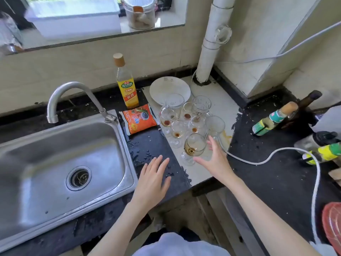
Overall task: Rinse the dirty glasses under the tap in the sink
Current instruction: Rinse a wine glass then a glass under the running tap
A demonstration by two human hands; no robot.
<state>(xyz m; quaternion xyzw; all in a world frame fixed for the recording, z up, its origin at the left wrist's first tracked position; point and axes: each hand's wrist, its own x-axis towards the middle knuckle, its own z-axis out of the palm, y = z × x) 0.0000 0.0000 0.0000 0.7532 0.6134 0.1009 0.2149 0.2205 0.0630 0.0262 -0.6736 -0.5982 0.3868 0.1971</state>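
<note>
Both hands are out over the tabletop (153, 143), and both hold nothing. The left hand (154, 179) lies flat with straight fingers, palm down, over the dark wet part just beside the sink (60, 159). The right hand (214, 159) is spread wide, with its thumb and fingers on either side of the nearest glass (193, 147). It is very close to that glass, but I cannot tell if it touches it.

That nearest glass has a stem and stands upright on the pale part of the tabletop. It has a bit of brown drink in the bottom. Behind it stands a bunch of more dirty glasses (184, 117), close together, some with brown spots inside. A white plate (169, 87) leans behind them.

The sink is shiny metal and sits on the left. Its bent tap (73, 97) points down over the bowl, and no water shows coming out. Between the sink and the glasses lies an orange packet (140, 119). A tall yellow bottle (126, 84) stands behind the packet, by the wall.

A white cord (267, 156) runs across the dark tabletop on the right. More bottles (273, 119) lie tipped over near the right edge.
</note>
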